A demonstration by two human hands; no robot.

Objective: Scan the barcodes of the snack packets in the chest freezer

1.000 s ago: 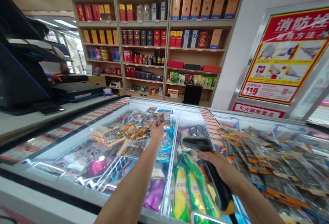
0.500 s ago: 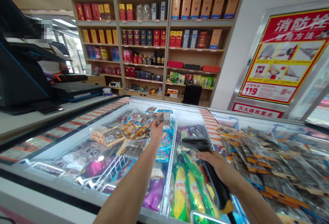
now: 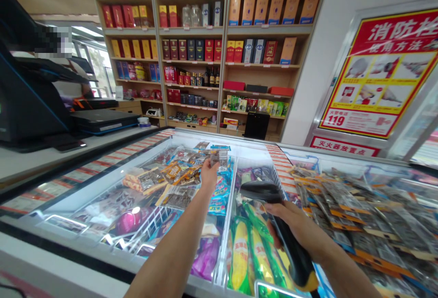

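Reaching over the freezer chest, my left hand [image 3: 209, 173] is closed on a small clear snack packet [image 3: 219, 157] with dark contents and a printed label. Under and beside it lie blue ice-pop packets [image 3: 220, 192] and orange-and-brown packets [image 3: 174, 171]. My right hand [image 3: 290, 218] is wrapped round the handle of a black barcode scanner [image 3: 263, 191] with a yellow-trimmed base. The scanner's head points left, toward the packet. Below it, corn-shaped ice creams [image 3: 240, 252] in green and yellow wrappers fill a basket.
Many flat packets [image 3: 362, 206] are piled on the right of the freezer. A checkout terminal [image 3: 30, 83] and a flat black device [image 3: 102, 120] stand on the left counter. Shelves [image 3: 191, 31] of boxed bottles line the back wall, beside a red-and-yellow fire poster [image 3: 379, 74].
The view has shifted very slightly. Both hands keep nearly the same place, with the packet and the scanner still held.
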